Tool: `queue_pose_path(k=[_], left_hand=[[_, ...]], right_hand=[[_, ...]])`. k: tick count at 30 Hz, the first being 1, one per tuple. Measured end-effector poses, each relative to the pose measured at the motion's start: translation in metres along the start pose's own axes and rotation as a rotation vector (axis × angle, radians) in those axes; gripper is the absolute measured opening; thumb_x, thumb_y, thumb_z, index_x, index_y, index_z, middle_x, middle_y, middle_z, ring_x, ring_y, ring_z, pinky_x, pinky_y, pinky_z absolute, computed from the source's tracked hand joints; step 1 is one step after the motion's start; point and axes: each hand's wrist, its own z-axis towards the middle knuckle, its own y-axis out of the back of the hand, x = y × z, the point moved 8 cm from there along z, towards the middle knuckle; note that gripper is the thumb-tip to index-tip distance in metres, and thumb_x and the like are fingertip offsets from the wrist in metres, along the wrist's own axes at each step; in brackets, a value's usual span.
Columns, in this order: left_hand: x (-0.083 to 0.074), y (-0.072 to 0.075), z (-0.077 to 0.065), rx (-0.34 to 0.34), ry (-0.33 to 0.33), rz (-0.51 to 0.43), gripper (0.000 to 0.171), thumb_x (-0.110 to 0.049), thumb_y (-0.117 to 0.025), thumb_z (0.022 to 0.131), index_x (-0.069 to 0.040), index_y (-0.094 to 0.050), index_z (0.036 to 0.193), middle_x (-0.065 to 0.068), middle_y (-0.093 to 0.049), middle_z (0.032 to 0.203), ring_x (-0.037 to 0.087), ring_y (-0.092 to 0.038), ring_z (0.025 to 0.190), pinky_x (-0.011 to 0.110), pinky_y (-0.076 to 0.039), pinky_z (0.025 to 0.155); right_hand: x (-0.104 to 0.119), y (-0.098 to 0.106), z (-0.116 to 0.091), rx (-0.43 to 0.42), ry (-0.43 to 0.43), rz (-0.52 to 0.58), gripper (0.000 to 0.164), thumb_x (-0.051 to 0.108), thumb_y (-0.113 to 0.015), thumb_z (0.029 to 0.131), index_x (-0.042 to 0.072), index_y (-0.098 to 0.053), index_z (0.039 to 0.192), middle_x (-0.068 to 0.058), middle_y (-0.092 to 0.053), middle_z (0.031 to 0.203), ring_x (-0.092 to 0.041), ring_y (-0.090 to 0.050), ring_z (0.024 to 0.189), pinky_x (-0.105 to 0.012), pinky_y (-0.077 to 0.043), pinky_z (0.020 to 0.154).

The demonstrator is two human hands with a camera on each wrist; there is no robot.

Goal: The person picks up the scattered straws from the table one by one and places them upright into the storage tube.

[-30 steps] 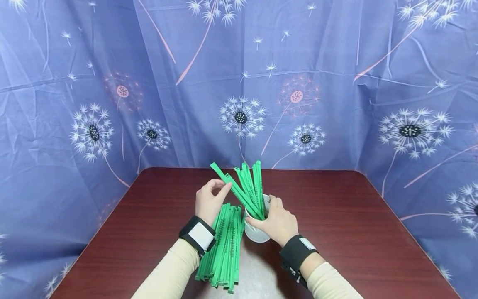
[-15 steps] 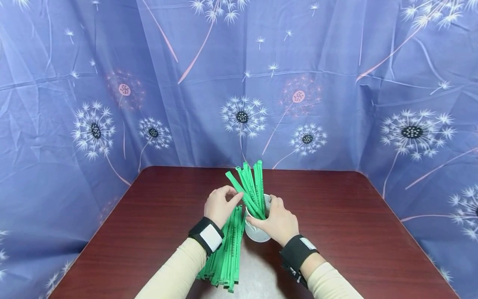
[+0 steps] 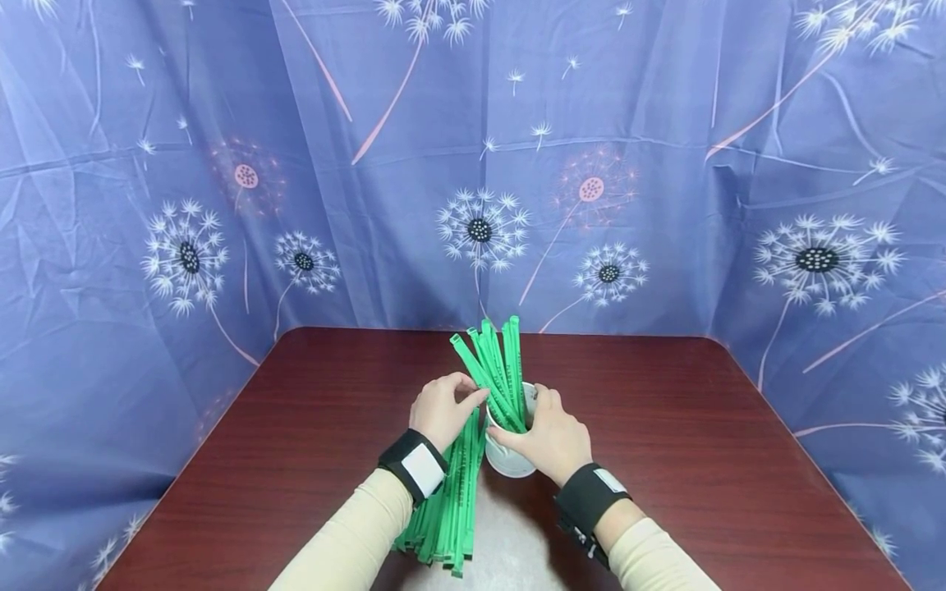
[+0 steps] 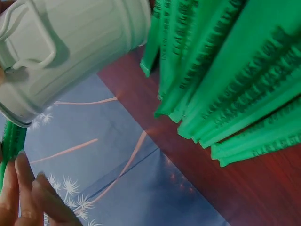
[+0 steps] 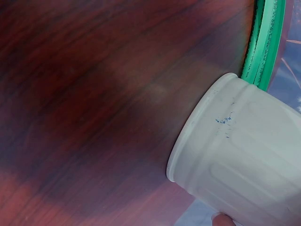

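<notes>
A small white bucket (image 3: 510, 464) with ribbed walls stands upright on the table, and several long, flat green stick packets (image 3: 505, 361) with dark print poke out of its top. My right hand (image 3: 554, 433) grips the bucket's rim and wall from the right. From the left, my left hand (image 3: 442, 410) pinches the leftmost, leaning packet between thumb and fingers, just above the rim. Its fingers (image 4: 26, 193) lie against green packets in the left wrist view, beside the bucket's wire side handle (image 4: 51, 52). The packets' lower ends are hidden inside the bucket.
A pile of green stick packets (image 3: 454, 501) lies just left of the bucket, partly under my left wrist. The dark red wood-grain table (image 3: 665, 410) ends at a blue dandelion-print cloth (image 3: 384, 205) at the back and sides.
My left hand has moved right and slightly down with the packet, whose top now sits lower and closer to the others. The right hand has stayed on the bucket.
</notes>
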Motion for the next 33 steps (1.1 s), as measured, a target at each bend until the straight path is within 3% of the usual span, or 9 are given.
queue_pose_path(k=[4,8,13,17,23,33], left_hand=[[0.010,-0.005,-0.001,0.044,0.011,0.013,0.026,-0.047,-0.071,0.088,-0.022,-0.075,0.094,-0.004,-0.074,0.092,0.016,-0.068,0.085,0.034,-0.053,0.067],[0.028,-0.010,0.000,0.095,0.024,0.042,0.033,-0.044,-0.071,0.089,-0.013,-0.075,0.100,0.003,-0.074,0.096,0.023,-0.069,0.088,0.038,-0.054,0.070],[0.052,-0.015,0.000,0.139,0.018,0.213,0.030,-0.025,-0.075,0.087,-0.002,-0.073,0.107,0.014,-0.073,0.103,0.033,-0.068,0.100,0.044,-0.054,0.086],[0.068,-0.014,-0.003,0.163,0.079,0.317,0.031,-0.014,-0.078,0.083,0.000,-0.072,0.110,0.019,-0.070,0.106,0.040,-0.066,0.101,0.048,-0.053,0.089],[0.082,-0.013,-0.007,0.183,0.165,0.323,0.029,-0.011,-0.078,0.081,0.000,-0.072,0.107,0.020,-0.069,0.102,0.040,-0.067,0.094,0.049,-0.055,0.080],[0.098,-0.023,-0.006,0.183,0.158,0.315,0.041,0.001,-0.082,0.067,0.002,-0.071,0.106,0.019,-0.073,0.097,0.039,-0.069,0.092,0.047,-0.056,0.078]], right_hand=[[0.000,0.000,0.000,0.003,-0.002,0.003,0.104,0.073,-0.072,0.069,0.003,-0.043,0.142,-0.013,-0.059,0.121,-0.028,-0.068,0.076,-0.041,-0.051,0.060],[0.000,0.000,0.000,0.006,-0.003,0.003,0.104,0.073,-0.071,0.070,0.003,-0.043,0.142,-0.013,-0.059,0.122,-0.028,-0.068,0.077,-0.042,-0.051,0.061],[-0.001,-0.001,0.001,0.009,-0.008,0.005,0.104,0.073,-0.071,0.069,0.004,-0.043,0.142,-0.012,-0.059,0.123,-0.029,-0.069,0.079,-0.043,-0.052,0.062],[-0.003,-0.003,0.001,0.013,-0.016,0.009,0.104,0.073,-0.072,0.069,0.004,-0.043,0.142,-0.011,-0.059,0.123,-0.029,-0.069,0.080,-0.044,-0.051,0.064],[-0.004,-0.004,0.002,0.015,-0.019,0.004,0.104,0.074,-0.071,0.069,0.005,-0.043,0.142,-0.011,-0.059,0.122,-0.028,-0.069,0.080,-0.043,-0.051,0.064],[-0.003,-0.003,0.001,0.012,-0.016,0.006,0.104,0.074,-0.071,0.069,0.005,-0.043,0.141,-0.010,-0.058,0.122,-0.029,-0.069,0.079,-0.042,-0.050,0.062]])
